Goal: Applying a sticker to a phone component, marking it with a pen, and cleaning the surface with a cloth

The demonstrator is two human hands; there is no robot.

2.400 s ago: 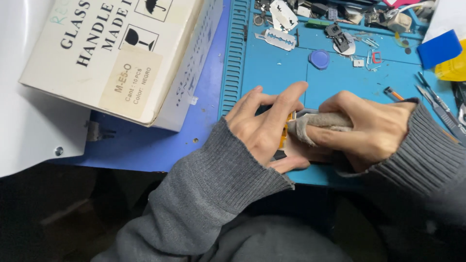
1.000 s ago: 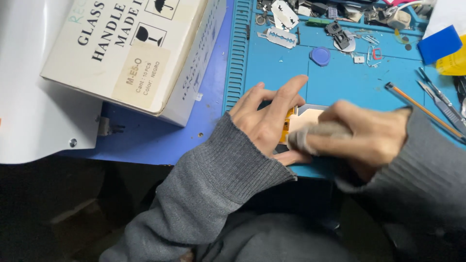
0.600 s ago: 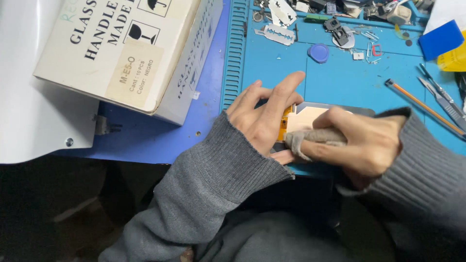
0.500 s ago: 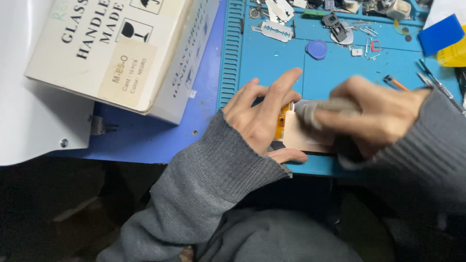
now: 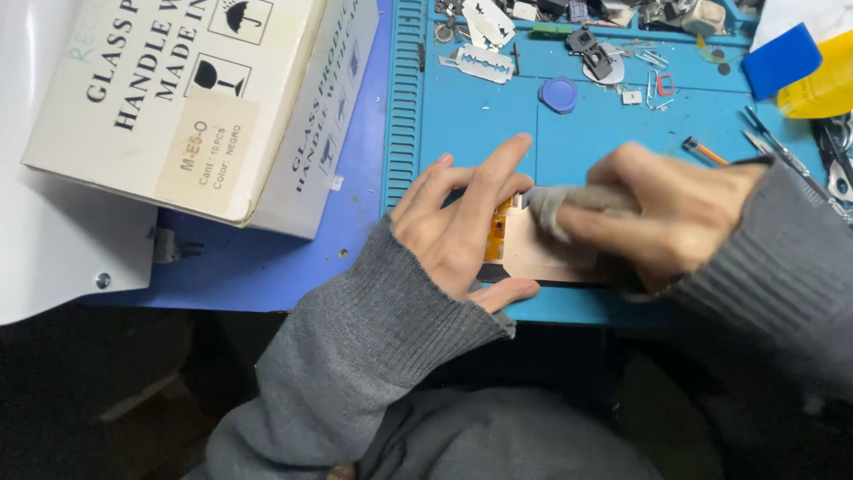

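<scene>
A flat pale copper-coloured panel (image 5: 542, 253) with an orange flex strip at its left end lies on the blue work mat (image 5: 480, 116) near the front edge. My left hand (image 5: 466, 227) holds its left end, fingers spread over the top edge and thumb under the near edge. My right hand (image 5: 662, 213) grips a grey cloth (image 5: 569, 203) wrapped over a fingertip and presses it onto the panel's top. Both forearms wear grey knitted sleeves.
A white cardboard box (image 5: 195, 107) stands to the left on a blue surface. At the mat's back lie razor blades (image 5: 484, 64), a blue round cap (image 5: 560, 93), small parts and clips. Tweezers (image 5: 791, 160), a blue scraper (image 5: 782, 58) and a yellow item sit at the right.
My right hand with the cloth has slid back and forth across the panel, now resting near its upper left part. My left hand has stayed holding the panel's left end.
</scene>
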